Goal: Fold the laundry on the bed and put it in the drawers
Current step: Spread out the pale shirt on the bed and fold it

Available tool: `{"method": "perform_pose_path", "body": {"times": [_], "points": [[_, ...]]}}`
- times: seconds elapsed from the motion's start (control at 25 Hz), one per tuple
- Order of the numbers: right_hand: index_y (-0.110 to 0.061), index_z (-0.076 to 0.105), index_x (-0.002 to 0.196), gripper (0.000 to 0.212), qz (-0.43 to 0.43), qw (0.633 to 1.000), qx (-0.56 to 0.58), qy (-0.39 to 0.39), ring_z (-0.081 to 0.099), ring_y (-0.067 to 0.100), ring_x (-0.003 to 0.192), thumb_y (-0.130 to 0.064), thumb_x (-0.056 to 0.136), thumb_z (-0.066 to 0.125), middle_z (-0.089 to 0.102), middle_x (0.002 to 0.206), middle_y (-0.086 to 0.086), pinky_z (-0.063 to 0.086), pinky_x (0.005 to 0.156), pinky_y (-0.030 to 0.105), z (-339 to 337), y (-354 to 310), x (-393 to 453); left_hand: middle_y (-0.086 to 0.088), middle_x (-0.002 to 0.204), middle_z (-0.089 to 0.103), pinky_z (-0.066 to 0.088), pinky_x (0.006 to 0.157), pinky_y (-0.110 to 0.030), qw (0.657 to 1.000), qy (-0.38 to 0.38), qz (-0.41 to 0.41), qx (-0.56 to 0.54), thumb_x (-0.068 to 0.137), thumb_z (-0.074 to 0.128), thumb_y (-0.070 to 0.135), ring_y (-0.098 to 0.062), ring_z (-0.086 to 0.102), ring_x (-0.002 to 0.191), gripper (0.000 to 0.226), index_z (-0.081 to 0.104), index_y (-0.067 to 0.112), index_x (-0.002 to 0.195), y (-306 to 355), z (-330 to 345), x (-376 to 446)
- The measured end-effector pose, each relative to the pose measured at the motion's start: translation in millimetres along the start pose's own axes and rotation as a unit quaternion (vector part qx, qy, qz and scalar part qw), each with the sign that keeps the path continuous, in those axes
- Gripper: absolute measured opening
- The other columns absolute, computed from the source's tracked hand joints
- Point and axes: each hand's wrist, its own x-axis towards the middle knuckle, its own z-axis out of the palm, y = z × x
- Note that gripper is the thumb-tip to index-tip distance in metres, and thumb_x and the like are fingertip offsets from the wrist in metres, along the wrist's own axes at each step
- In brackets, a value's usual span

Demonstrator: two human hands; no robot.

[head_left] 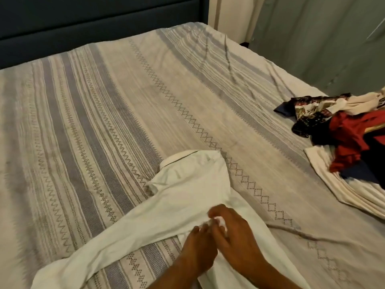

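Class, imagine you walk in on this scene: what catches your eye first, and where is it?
First, the white shirt spread on the striped bedspread near the front, with the left hand and right hand pinching its fabric at the middle. Next, the colourful pile of unfolded clothes at the bed's right edge.

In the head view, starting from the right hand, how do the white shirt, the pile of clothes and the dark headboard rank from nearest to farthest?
From the right hand:
1. White shirt: pinched in that hand, near edge of the bed.
2. Pile of clothes: on the bed, far right.
3. Dark headboard: behind the bed, top left.
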Motion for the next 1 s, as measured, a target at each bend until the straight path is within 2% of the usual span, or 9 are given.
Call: {"method": "perform_pose_path", "body": {"times": [0.12,0.24,0.32,0.44,0.6,0.68,0.76,0.88,1.0], "points": [[-0.039,0.04,0.142,0.041,0.13,0.969,-0.202,-0.054,0.049,0.009,0.126,-0.053,0.103,0.043,0.053,0.143,-0.009,0.048,0.106,0.037,-20.1,113.2,-22.0,0.008,0.114,0.069,0.046,0.076,-0.034,0.982,0.181,0.041,0.03,0.078,0.072,0.034,-0.017,0.061,0.094,0.037,0.068,0.031,0.115,-38.3,-6.8,-15.8],[-0.031,0.036,0.148,0.061,0.216,0.931,-0.25,-0.154,0.046,0.021,0.131,-0.068,0.1,0.033,0.041,0.15,-0.003,0.048,0.103,0.039,-38.4,165.7,-31.6,0.008,0.128,0.064,0.046,0.087,-0.037,0.952,0.284,-0.079,-0.078,0.096,0.059,0.041,-0.017,0.056,0.111,0.032,0.064,0.027,0.125,-88.9,-38.9,-8.0],[-0.033,0.043,0.138,0.072,0.223,0.933,-0.25,-0.133,0.051,0.02,0.119,-0.08,0.089,0.02,0.045,0.138,-0.003,0.052,0.093,0.037,-40.6,179.1,-26.3,0.005,0.134,0.06,0.047,0.095,-0.039,0.94,0.274,-0.149,-0.137,0.095,0.056,0.054,-0.019,0.053,0.119,0.049,0.058,0.025,0.134,-119.2,-53.8,16.0],[-0.026,0.051,0.129,0.047,0.258,0.954,-0.147,-0.04,0.053,0.019,0.111,-0.061,0.101,0.039,0.052,0.126,-0.001,0.05,0.094,0.039,-28.3,183.2,-10.7,-0.001,0.135,0.063,0.048,0.103,-0.04,0.938,0.153,-0.177,-0.255,0.086,0.051,0.074,-0.023,0.058,0.123,0.074,0.055,0.021,0.139,-139.0,-71.4,71.6],[-0.023,0.064,0.108,0.018,0.304,0.952,-0.026,0.035,0.062,0.02,0.094,-0.039,0.104,0.055,0.066,0.107,0.002,0.051,0.081,0.035,-20.8,194.8,13.7,-0.007,0.138,0.063,0.038,0.096,-0.027,0.914,0.116,-0.194,-0.336,0.096,0.065,0.054,-0.026,0.058,0.127,0.062,0.055,0.012,0.141,-121.9,-94.3,161.2],[-0.024,0.068,0.094,0.011,0.298,0.954,-0.008,0.024,0.064,0.018,0.084,-0.031,0.101,0.063,0.069,0.09,-0.002,0.046,0.07,0.027,-28.2,198.6,18.0,-0.005,0.118,0.068,0.039,0.087,-0.029,0.897,0.136,-0.218,-0.359,0.092,0.07,0.056,-0.023,0.061,0.112,0.054,0.061,0.014,0.125,-112.3,-94.6,197.0],[-0.023,0.069,0.084,0.015,0.281,0.959,0.019,0.036,0.063,0.01,0.074,-0.026,0.098,0.067,0.068,0.076,-0.007,0.045,0.066,0.026,-34.8,200.0,15.9,0.006,0.081,0.06,0.037,0.074,-0.031,0.898,0.182,-0.208,-0.342,0.091,0.073,0.053,-0.019,0.059,0.086,0.036,0.059,0.02,0.086,-106.5,-89.9,213.4],[-0.018,0.068,0.078,0.019,0.292,0.949,0.096,0.068,0.062,0.006,0.063,-0.021,0.097,0.069,0.07,0.071,-0.003,0.048,0.065,0.03,-40.6,202.2,10.9,0.013,0.058,0.041,0.033,0.061,-0.031,0.825,0.29,-0.181,-0.45,0.094,0.076,0.038,-0.009,0.043,0.061,0.046,0.047,0.02,0.064,-124.6,-72.8,209.9],[-0.015,0.069,0.079,0.018,0.307,0.943,0.116,0.064,0.066,0.015,0.069,-0.021,0.097,0.07,0.072,0.073,0.0,0.049,0.065,0.03,-41.1,204.2,13.0,0.006,0.067,0.06,0.045,0.064,-0.029,0.745,0.303,-0.225,-0.55,0.094,0.076,0.035,-0.015,0.056,0.067,0.031,0.069,0.01,0.079,-145.0,-63.2,182.5]]}}
